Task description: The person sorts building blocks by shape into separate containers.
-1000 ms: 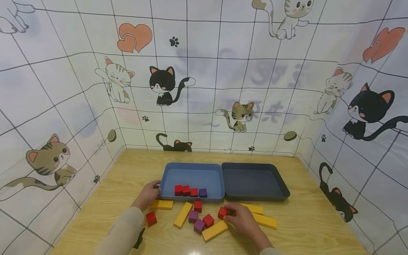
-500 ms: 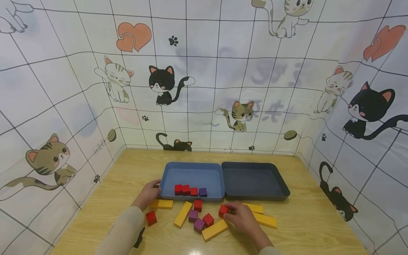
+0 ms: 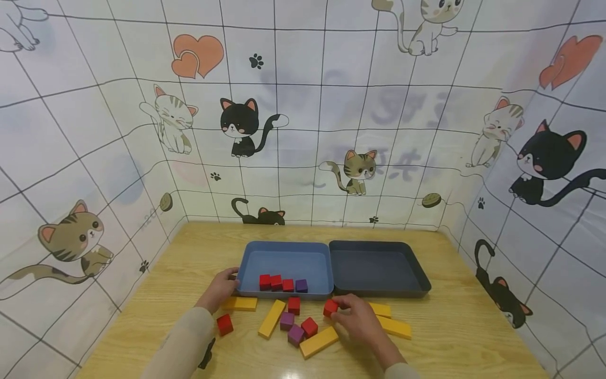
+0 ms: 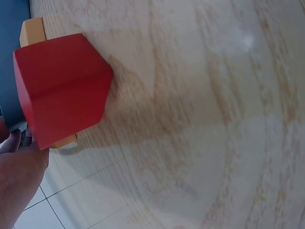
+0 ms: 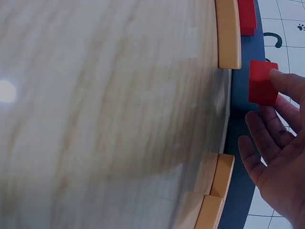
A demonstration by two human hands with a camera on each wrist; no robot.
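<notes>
My left hand [image 3: 220, 290] holds the left rim of the blue tray [image 3: 284, 247]; in the left wrist view its fingers are partly hidden behind a red cube [image 4: 66, 90]. A row of red cubes and one purple cube [image 3: 301, 286] sits inside that tray. Between thumb and fingertips my right hand [image 3: 358, 318] pinches a red cube [image 3: 330, 308], just in front of where the two trays meet. The right wrist view shows this red cube [image 5: 262, 82] raised off the table, the other fingers loosely bent below it.
A dark grey tray [image 3: 379, 268] adjoins the blue one on the right. In front lie loose red cubes [image 3: 224, 324], purple cubes [image 3: 286, 321] and several yellow blocks [image 3: 319, 342] on the wooden table [image 3: 255, 360]. Cat-printed cloth walls [image 3: 303, 105] enclose the back and sides.
My right hand has moved slightly up and away from me with the red cube, toward the trays. The left hand stays at the blue tray's rim.
</notes>
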